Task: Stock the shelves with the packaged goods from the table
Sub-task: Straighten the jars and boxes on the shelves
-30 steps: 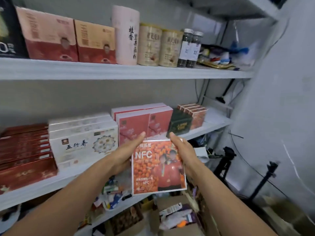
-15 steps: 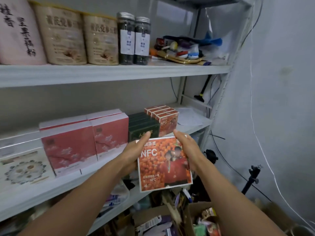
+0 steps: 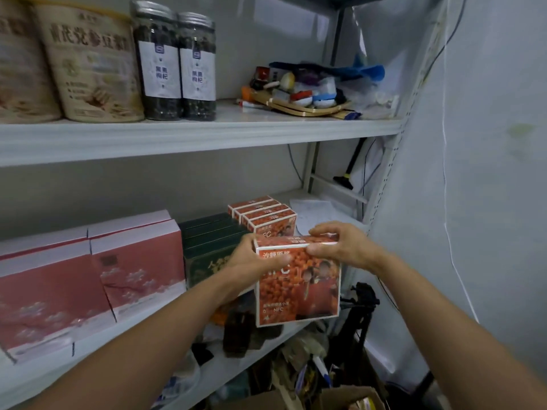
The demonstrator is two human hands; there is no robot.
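I hold an orange NFC box (image 3: 299, 288) upright in the air, in front of the middle shelf (image 3: 154, 324). My left hand (image 3: 251, 261) grips its upper left corner. My right hand (image 3: 340, 247) pinches its top edge at the right, thumb on the front face. Just behind the box, a row of matching orange boxes (image 3: 262, 213) stands on the shelf. A bare stretch of shelf with a sheet of paper (image 3: 319, 208) lies to the right of that row.
Dark green boxes (image 3: 210, 241) and pink-red boxes (image 3: 88, 279) fill the middle shelf to the left. The upper shelf (image 3: 207, 131) carries tins, two dark jars (image 3: 177, 63) and a tray of clutter (image 3: 302, 87). A tripod (image 3: 358, 318) and open cartons stand below; a wall is on the right.
The box has risen and moved closer to the row of orange boxes. My right hand has shifted from the box's right side to its top edge. The view has swung right.
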